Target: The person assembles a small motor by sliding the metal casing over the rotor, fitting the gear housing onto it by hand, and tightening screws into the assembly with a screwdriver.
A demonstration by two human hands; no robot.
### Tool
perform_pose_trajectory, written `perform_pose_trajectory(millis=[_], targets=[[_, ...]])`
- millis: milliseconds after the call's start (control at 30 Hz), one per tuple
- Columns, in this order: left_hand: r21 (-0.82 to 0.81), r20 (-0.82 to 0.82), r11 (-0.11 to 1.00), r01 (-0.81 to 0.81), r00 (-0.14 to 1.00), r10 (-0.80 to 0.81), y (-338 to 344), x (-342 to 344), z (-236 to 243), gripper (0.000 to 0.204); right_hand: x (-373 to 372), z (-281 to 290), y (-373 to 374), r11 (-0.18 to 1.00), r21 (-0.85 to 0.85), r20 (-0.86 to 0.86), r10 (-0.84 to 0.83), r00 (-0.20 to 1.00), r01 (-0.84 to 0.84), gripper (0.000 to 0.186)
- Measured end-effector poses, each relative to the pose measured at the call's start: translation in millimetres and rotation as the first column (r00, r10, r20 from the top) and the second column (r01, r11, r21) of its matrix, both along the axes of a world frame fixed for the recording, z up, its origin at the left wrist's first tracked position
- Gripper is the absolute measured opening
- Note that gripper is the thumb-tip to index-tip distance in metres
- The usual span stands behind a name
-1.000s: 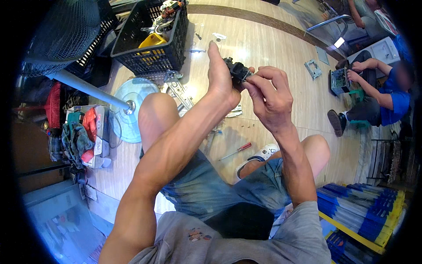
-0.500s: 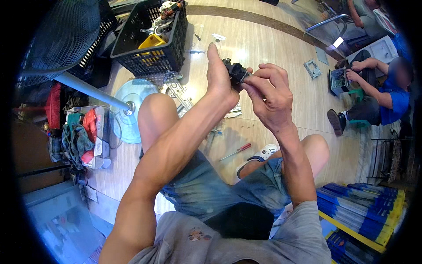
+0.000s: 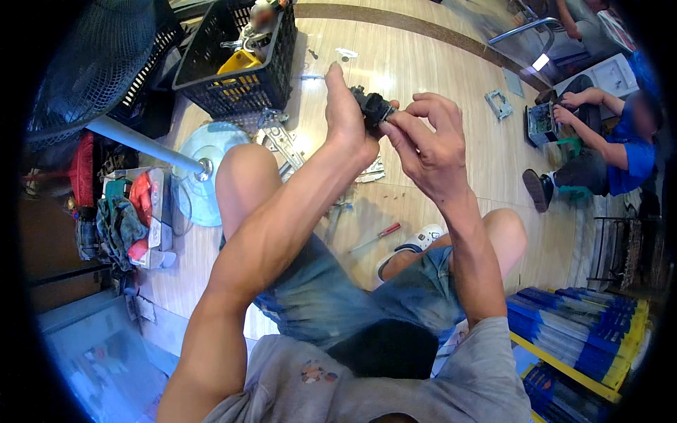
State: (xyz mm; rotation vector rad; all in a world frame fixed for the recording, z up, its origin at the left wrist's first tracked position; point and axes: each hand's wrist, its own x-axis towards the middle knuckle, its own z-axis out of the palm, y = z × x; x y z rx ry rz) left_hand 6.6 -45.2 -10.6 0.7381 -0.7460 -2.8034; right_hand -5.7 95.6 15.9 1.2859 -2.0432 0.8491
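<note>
At the upper centre of the frame, a blocky black plastic-looking part (image 3: 372, 106) lies between both hands, long axis slanting down rightward, the left hand (image 3: 345, 118) grasping its left side, the right hand (image 3: 433, 144) pinching at its lower-right end.

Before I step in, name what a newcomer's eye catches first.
First comes the small black part in the left grip, above centre, with the right grip at its end. Then the black crate at upper left, and the red-handled screwdriver on the floor near centre.
</note>
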Motion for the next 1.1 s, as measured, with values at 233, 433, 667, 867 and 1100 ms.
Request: perform_pose_trajectory(millis=[233, 433, 667, 867, 1100], targets=[[-0.150, -0.011, 0.989, 0.000, 1.000, -0.001, -3, 1, 13, 0.068, 2, -10, -4, 0.989, -0.145, 0.221, 0.066, 0.973, -0.035, 0.019], [-0.079, -0.108, 0.997, 0.003, 0.994, -0.011, -5, 6, 26, 0.059, 5, -5, -6, 0.960, -0.272, 0.306, 0.017, 0.952, 0.070, 0.015], [-0.004, -0.088, 0.994, -0.107, 0.990, 0.107, -1, -2, 14, 0.045, 13, 3, -13, 0.922, -0.364, 0.470, 0.061, 0.881, 0.130, 0.011], [-0.026, -0.067, 0.989, -0.146, 0.987, 0.144, 5, -4, 16, 0.049, 22, 5, -11, 0.948, -0.296, 0.469, 0.042, 0.882, 0.112, 0.013], [-0.001, -0.084, 0.995, -0.098, 0.992, 0.097, 5, -9, 1, 0.052, 30, 7, -16, 0.931, -0.305, 0.376, -0.076, 0.923, 0.200, 0.013]])
